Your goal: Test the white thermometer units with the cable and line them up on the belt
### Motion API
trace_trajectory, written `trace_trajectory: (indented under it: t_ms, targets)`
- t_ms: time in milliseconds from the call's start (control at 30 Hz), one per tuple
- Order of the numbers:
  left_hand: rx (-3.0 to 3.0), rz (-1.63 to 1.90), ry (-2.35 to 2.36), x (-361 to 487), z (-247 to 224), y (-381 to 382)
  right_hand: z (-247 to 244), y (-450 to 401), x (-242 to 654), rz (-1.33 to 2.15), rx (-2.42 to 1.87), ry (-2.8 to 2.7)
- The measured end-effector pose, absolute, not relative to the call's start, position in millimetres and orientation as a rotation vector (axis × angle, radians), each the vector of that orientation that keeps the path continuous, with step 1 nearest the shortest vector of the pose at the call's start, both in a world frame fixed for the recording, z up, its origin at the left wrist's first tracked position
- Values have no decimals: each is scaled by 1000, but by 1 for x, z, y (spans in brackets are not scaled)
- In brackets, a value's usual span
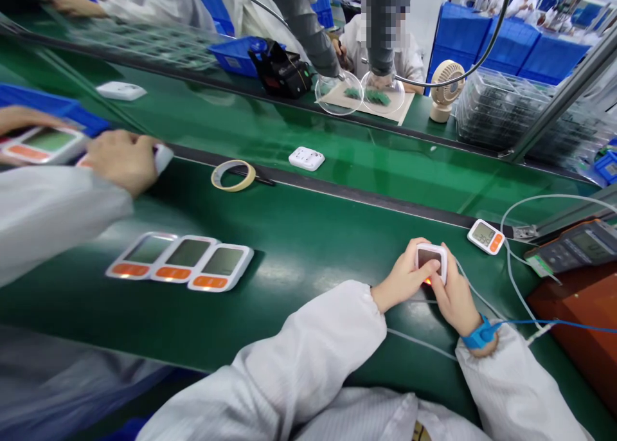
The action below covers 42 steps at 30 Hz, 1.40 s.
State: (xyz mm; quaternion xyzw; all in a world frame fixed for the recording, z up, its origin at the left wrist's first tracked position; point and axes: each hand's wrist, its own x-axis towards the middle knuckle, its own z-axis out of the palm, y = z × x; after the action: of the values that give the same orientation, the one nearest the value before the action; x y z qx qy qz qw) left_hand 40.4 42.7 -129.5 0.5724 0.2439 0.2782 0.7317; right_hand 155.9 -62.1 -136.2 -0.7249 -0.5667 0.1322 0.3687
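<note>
- Device (pixel 424 255): over the desk (pixel 308 254), screen up, long axis running near to far, lit orange end nearer.
- Left hand (pixel 407 275), right hand (pixel 454 294): both grasping its sides.

Bright, cool-white light fills the room, leaving a soft pale glare on the green table (pixel 308 248) and glints on the clear trays (pixel 511 110). The co-worker's hand (pixel 123 161) at left is smeared by blur, background people look soft, straight edges slant toward the sides, and a pixelated patch covers one spot up top.
</note>
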Motion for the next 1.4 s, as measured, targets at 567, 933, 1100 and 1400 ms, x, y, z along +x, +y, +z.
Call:
trace_trajectory:
  t_ms: [567, 933, 1100, 1400]
  targets:
    - [1074, 337, 263, 35, -137, 56, -132, -62, 164, 507, -1670, -1225]
    - [1077, 303, 244, 36, -137, 56, -130, -63, 166, 550, -1754, -1149]
    - [1096, 292, 240, 35, -138, 56, -128, -63, 164, 549, -1722, -1140]
    - [1106, 298, 258, 36, -138, 55, -132, -62, 165, 566, -1730, -1161]
